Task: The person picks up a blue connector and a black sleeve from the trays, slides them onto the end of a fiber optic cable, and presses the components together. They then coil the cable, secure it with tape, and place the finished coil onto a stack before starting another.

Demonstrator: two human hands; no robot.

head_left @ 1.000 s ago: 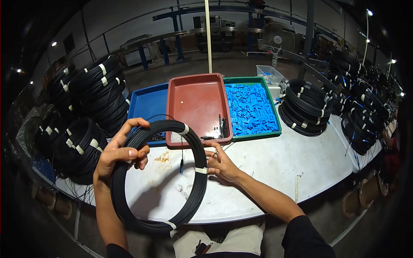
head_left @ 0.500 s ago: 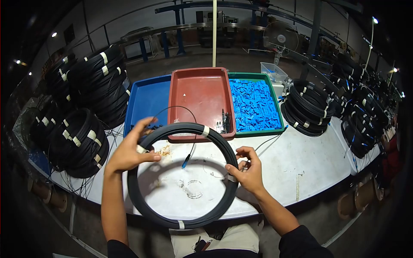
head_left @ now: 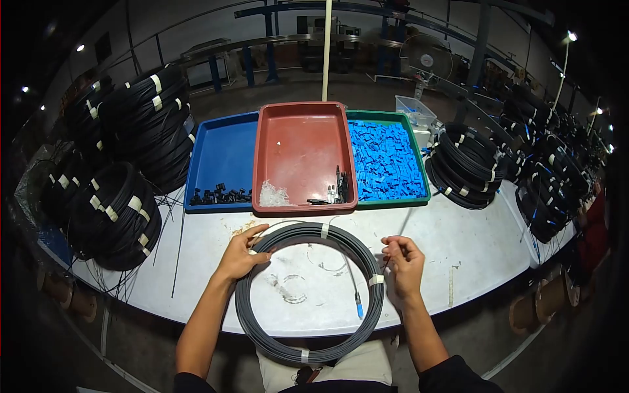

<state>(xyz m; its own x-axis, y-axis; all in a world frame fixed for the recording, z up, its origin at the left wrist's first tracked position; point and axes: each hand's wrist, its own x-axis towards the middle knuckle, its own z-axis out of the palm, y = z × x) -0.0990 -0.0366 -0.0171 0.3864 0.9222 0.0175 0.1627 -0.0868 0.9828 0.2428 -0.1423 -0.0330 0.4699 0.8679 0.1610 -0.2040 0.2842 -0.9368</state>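
A black cable coil point(head_left: 244, 308) with pale tape bands lies at the table's front edge, its lower part over the person's lap. My left hand point(head_left: 241, 257) grips the coil's upper left, thumb and fingers round it. Just right of the coil, my right hand point(head_left: 402, 257) has its fingers pinched together; a thin dark cable end seems to be at the fingertips, too small to make out. A loose cable end with a blue connector point(head_left: 360, 308) hangs inside the ring at the right.
Behind the coil stand a blue tray point(head_left: 226, 154) with black parts, a red tray point(head_left: 303, 147) with clear and black pieces, and a green tray point(head_left: 424, 187) full of blue parts. Stacked coils point(head_left: 141, 131) rise at the left, more coils point(head_left: 466, 164) at the right.
The coil has been lowered and moved right, with my left hand on it. My right hand has let go of the coil and moved right. The blue connector has swung right.
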